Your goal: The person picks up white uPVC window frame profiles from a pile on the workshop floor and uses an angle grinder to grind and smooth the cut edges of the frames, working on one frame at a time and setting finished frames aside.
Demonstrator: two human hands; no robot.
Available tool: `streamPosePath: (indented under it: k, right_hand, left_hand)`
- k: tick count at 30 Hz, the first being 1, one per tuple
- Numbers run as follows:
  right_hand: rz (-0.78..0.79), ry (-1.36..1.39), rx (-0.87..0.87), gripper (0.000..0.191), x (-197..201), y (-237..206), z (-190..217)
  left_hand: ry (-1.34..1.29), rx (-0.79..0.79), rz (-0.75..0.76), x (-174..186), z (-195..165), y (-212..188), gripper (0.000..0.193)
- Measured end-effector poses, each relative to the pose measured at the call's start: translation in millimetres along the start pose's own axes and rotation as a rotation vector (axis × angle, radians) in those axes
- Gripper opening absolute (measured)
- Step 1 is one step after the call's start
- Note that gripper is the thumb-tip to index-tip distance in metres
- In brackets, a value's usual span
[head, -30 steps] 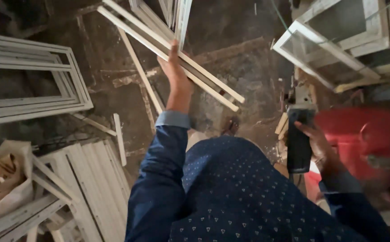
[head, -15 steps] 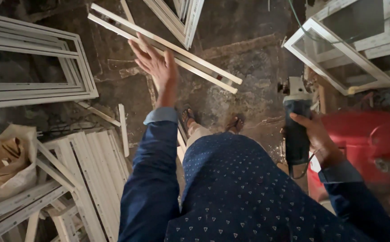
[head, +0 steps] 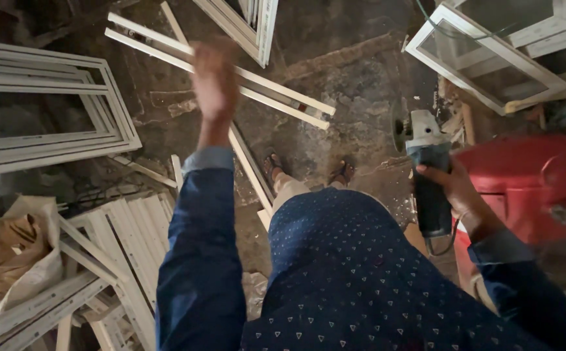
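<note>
**Angle grinder gripped at the right, left hand raised and bare**

Over a dirty concrete floor [head: 361,84] littered with window parts, the person stands looking down past a dark blue patterned shirt [head: 354,273] at two sandalled feet. At the right side of the view, the right hand [head: 455,192] is clenched around the dark body of an angle grinder [head: 426,169], which points away from the person, its grey head and disc guard towards the floor. Its cable loops below the fist. Just beside that hand stands a red container [head: 530,182], blurred at its right edge.

At the middle left, the left hand [head: 214,81] is lifted, fingers loose and spread, blurred, holding nothing. Beyond it on the floor lie two long white frame strips [head: 276,88], side by side and slanting; the hand is above them, not touching. A white window frame [head: 42,104] lies flat at the far left, another glazed frame [head: 484,55] at the upper right, and a stack of white slats [head: 127,240] sits beside a crumpled brown sack [head: 10,253] at the lower left.
</note>
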State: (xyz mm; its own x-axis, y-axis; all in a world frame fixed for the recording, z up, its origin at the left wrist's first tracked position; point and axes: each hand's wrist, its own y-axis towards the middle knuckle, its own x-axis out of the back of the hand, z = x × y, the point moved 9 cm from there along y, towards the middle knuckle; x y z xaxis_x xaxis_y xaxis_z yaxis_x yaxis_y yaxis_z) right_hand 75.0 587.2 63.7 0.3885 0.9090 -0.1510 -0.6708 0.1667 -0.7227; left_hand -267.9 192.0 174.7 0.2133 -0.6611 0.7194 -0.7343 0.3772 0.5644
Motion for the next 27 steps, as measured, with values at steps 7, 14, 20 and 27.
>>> streamPosePath:
  k: [7,14,20,27]
  right_hand:
    - [-0.011,-0.17,0.313,0.052,-17,-3,15]
    - [-0.076,-0.256,0.514,0.058,-83,-28,42]
    - [-0.336,-0.461,0.468,0.057,-110,-40,43]
    - [-0.251,-0.174,0.483,0.062,-148,-42,26]
  left_hand:
    - [0.101,-0.389,0.454,-29,-91,8,0.082]
    - [0.161,-0.36,0.636,-54,-79,45,0.065]
    - [0.039,-0.422,0.522,-58,-88,63,0.065]
    - [0.008,-0.493,0.44,-54,-96,64,0.064]
